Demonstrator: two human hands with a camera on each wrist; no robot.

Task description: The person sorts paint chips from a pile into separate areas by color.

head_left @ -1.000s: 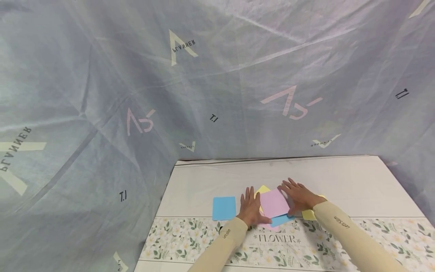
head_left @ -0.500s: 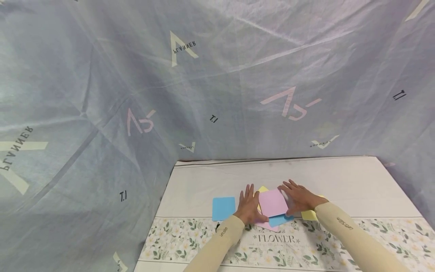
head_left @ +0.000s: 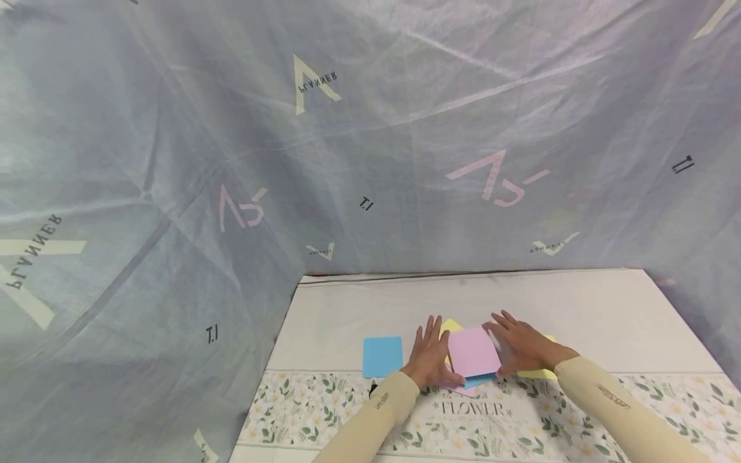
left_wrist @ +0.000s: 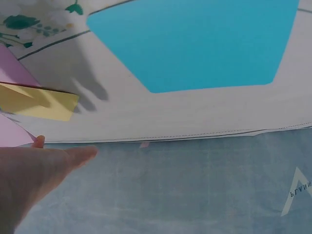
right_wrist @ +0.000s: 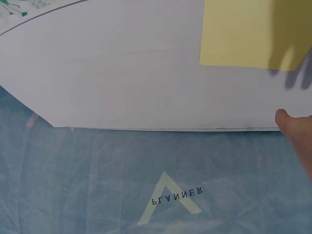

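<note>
A pink square card (head_left: pixel 473 352) is held between both hands by its left and right sides. My left hand (head_left: pixel 428 357) has its thumb at the near left corner and its index finger at the far left one. My right hand (head_left: pixel 523 344) holds the opposite side the same way, thumb near and fingers far. Beneath the card, a blue card (head_left: pixel 482 381), a second pink card (head_left: pixel 463 390) and a yellow card (head_left: pixel 451 325) poke out, fanned at different angles. In the left wrist view, the held card's corner (left_wrist: pixel 12 134) meets a fingertip, above the yellow card (left_wrist: pixel 39 102).
A blue square card (head_left: pixel 383 357) lies alone left of the left hand. Another yellow card (head_left: pixel 538 373) lies partly hidden under the right hand and forearm. The white table cover (head_left: pixel 347 302) has a floral band, and a grey-blue printed curtain (head_left: pixel 370 161) hangs behind it.
The held pink card shifts slightly left, then right and toward the near edge, both hands moving along with it. Less of the blue card beneath shows now. The separate blue card stays put.
</note>
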